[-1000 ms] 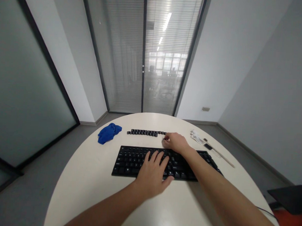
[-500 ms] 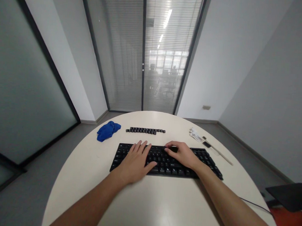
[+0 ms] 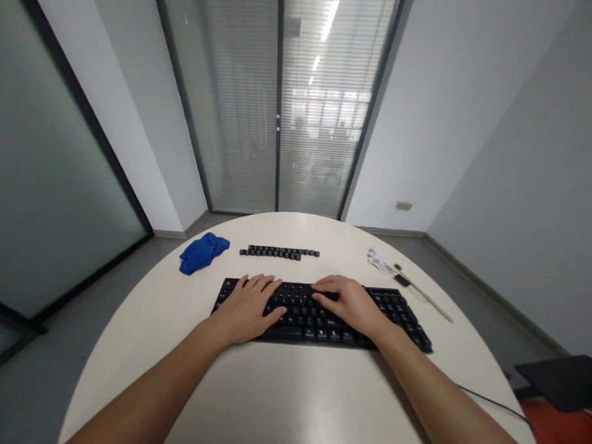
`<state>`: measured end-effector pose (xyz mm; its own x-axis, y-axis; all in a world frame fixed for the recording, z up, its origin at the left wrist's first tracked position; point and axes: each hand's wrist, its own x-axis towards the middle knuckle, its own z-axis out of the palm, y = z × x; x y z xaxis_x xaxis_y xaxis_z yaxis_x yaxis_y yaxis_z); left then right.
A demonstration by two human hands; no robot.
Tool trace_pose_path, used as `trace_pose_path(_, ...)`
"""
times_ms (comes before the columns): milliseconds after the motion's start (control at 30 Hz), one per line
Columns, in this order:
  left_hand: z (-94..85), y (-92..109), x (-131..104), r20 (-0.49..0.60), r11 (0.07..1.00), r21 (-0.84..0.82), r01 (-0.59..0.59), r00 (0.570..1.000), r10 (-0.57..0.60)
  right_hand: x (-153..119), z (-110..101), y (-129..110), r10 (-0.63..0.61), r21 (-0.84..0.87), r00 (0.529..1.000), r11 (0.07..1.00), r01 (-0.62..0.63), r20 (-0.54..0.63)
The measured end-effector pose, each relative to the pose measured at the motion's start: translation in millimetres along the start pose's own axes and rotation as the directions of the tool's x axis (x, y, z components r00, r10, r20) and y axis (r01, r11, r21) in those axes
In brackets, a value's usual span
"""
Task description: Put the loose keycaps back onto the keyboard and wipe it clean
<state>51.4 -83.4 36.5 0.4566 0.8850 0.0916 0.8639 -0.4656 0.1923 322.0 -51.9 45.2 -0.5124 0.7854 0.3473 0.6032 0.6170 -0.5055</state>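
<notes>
A black keyboard (image 3: pixel 315 333) lies across the round white table (image 3: pixel 279 391). My left hand (image 3: pixel 248 308) rests on its left part with the fingers spread, holding nothing. Over the upper middle of the keyboard is my right hand (image 3: pixel 348 305), thumb and index finger bent toward each other near the top rows of keys. Whether anything small is between those fingertips cannot be made out. Beyond the keyboard, loose black keycaps (image 3: pixel 275 252) sit in rows.
A blue cloth (image 3: pixel 204 252) lies at the back left. At the back right are a white bundle (image 3: pixel 379 259), a small black piece (image 3: pixel 402 279) and a thin stick (image 3: pixel 432 302). A cable (image 3: pixel 494 402) runs off the right edge, near a dark chair part (image 3: pixel 561 383).
My left hand has shifted left over the keyboard. My right hand stays near the top rows, its pose nearly the same. The whole view has shifted slightly.
</notes>
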Motion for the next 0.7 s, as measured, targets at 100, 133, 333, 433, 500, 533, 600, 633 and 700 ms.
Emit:
trace_pose_path(100,-0.9,1.1,0.0,-0.007,1.000,0.009,-0.001,1.000,0.001,-0.4,2.6,1.6,-0.018,0.025,1.000,1.000,0.018,-0.011)
trace_pose_path(133,-1.1,1.3,0.0,-0.010,1.000,0.009,0.000,1.000,0.000,-0.4,3.5,2.5,-0.017,0.031,1.000,0.999,0.018,-0.015)
trace_pose_path(333,0.5,0.2,0.3,-0.027,1.000,0.009,-0.005,1.000,0.005,0.6,6.4,3.0,0.011,-0.001,1.000,1.000,-0.011,-0.020)
trace_pose_path(433,1.8,-0.8,0.4,-0.038,1.000,0.003,-0.011,0.999,0.011,1.0,4.9,0.5,0.059,0.017,0.998,0.998,-0.058,-0.035)
trace_pose_path(500,1.8,-0.8,0.4,-0.036,1.000,0.003,-0.010,0.999,0.010,1.1,3.1,-0.5,0.106,0.046,0.993,0.994,-0.104,-0.045)
trace_pose_path(533,1.4,-0.5,0.4,-0.034,1.000,0.004,-0.008,0.999,0.009,1.1,2.4,-0.6,0.122,0.060,0.991,0.991,-0.119,-0.047)
trace_pose_path(600,0.2,0.4,0.3,-0.030,1.000,0.007,-0.004,1.000,0.004,1.0,1.4,-0.2,0.129,0.082,0.991,0.989,-0.126,-0.044)
trace_pose_path(633,-0.6,1.0,0.2,-0.028,1.000,0.009,-0.001,1.000,0.001,0.9,1.2,0.3,0.122,0.092,0.992,0.989,-0.118,-0.044)
trace_pose_path(700,-1.9,1.9,0.0,-0.024,1.000,0.012,0.000,1.000,0.000,0.7,1.5,1.9,0.097,0.110,0.994,0.990,-0.093,-0.039)
